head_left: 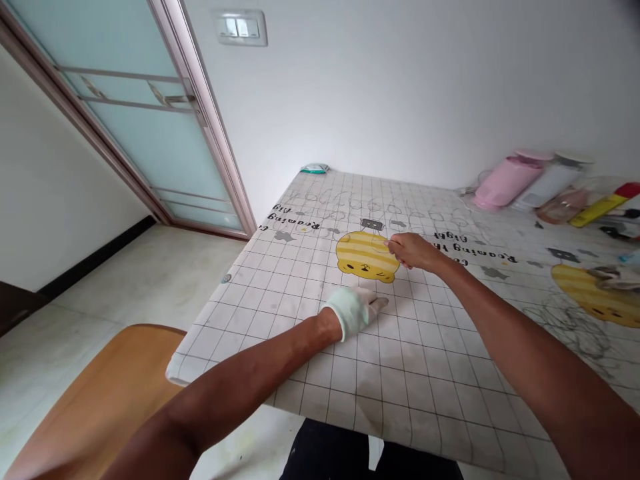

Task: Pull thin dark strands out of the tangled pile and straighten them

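My left hand point(356, 309), in a pale green-white glove, lies on the checked tablecloth point(305, 327) with its fingers stretched out. My right hand point(411, 251) is bare and pinches over a printed yellow striped animal face point(363, 257). A thin loop point(381, 245) shows at its fingertips; its material is hard to make out. Rows of similar thin loops point(345, 199) lie across the far part of the cloth. To the right of my right arm is a tangled heap of thin dark strands point(573, 333).
A small green-white packet point(315, 169) lies at the far left corner. Along the wall stand a pink container point(507, 181), a white one point(547, 183) and a yellow-red tube point(605, 205). A greyish crumpled cloth or glove point(617, 277) lies far right. An orange-brown chair point(105, 400) is at left.
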The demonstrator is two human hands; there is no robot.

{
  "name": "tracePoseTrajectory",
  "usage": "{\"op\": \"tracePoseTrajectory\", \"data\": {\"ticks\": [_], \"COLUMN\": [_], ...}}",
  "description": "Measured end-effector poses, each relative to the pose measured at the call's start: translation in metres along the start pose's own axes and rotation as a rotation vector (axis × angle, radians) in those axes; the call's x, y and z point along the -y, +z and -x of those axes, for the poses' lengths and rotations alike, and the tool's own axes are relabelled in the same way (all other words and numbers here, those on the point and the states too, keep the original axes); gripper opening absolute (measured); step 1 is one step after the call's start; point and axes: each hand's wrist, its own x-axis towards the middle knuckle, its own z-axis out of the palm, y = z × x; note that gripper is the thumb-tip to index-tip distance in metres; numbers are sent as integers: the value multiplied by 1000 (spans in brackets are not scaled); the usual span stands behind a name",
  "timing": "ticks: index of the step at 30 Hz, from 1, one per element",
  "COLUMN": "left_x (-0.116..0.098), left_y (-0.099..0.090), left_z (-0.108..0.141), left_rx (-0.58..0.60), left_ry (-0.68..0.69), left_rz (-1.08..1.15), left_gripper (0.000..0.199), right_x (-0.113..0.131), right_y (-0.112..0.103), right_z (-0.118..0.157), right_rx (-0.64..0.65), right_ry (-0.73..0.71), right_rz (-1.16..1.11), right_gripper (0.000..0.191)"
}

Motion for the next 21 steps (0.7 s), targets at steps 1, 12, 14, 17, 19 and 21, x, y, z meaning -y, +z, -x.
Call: {"op": "tracePoseTrajectory", "data": {"ticks": [1,12,14,17,19,21], "left_x": [0,-5,-5,-4,-4,-5], "left_y": [-1,-4,-2,-2,-2,-3], "left_z": [0,-2,-2,-3,-4,-4], "left_rx": [21,45,57,61,70,87], "left_ry": [-12,55,54,32,22,19], "left_rz": [-34,-131,-136,-131,-120,-104], "left_gripper": [46,47,45,44,45,46], "right_x": [-4,9,12,16,18,20], "right_y": [3,18,18,17,16,16], "right_z": [-9,-67,-72,-76,-77,-77], "right_rx": [4,117,140,167,171,176], "right_ry": [6,14,16,26,37,53], "right_rz": [2,223,259,308,326,336], "right_gripper": [30,34,36,37,38,38]}}
